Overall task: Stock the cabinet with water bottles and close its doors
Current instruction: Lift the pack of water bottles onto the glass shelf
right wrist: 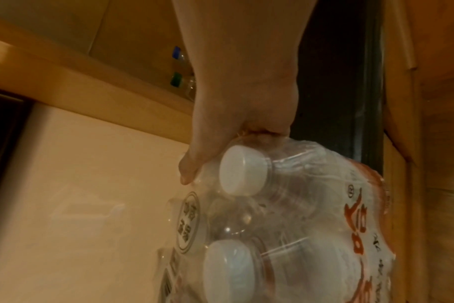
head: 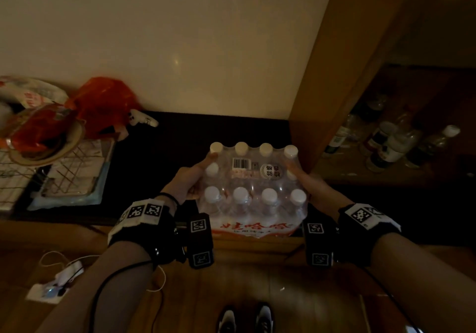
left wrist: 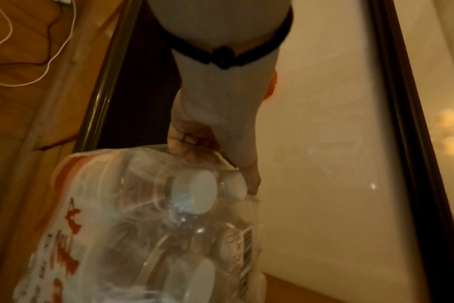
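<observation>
A shrink-wrapped pack of water bottles (head: 253, 191) with white caps and red lettering is held in front of me, above a dark low surface. My left hand (head: 192, 179) grips its left side, thumb on top near a cap. My right hand (head: 300, 175) grips its right side the same way. In the left wrist view the left hand (left wrist: 213, 143) curls into the wrap of the pack (left wrist: 148, 225). The right wrist view shows the right hand (right wrist: 236, 127) clutching the pack (right wrist: 285, 215) by a cap. The wooden cabinet (head: 332, 74) stands open at right.
Several bottles (head: 391, 142) stand on the cabinet's shelf. At left sit an orange plastic bag (head: 103, 103), a wire rack (head: 49, 172) and a bowl of packets (head: 43, 136). A white cable and charger (head: 56, 278) lie on the wooden floor. My shoes (head: 244, 317) show below.
</observation>
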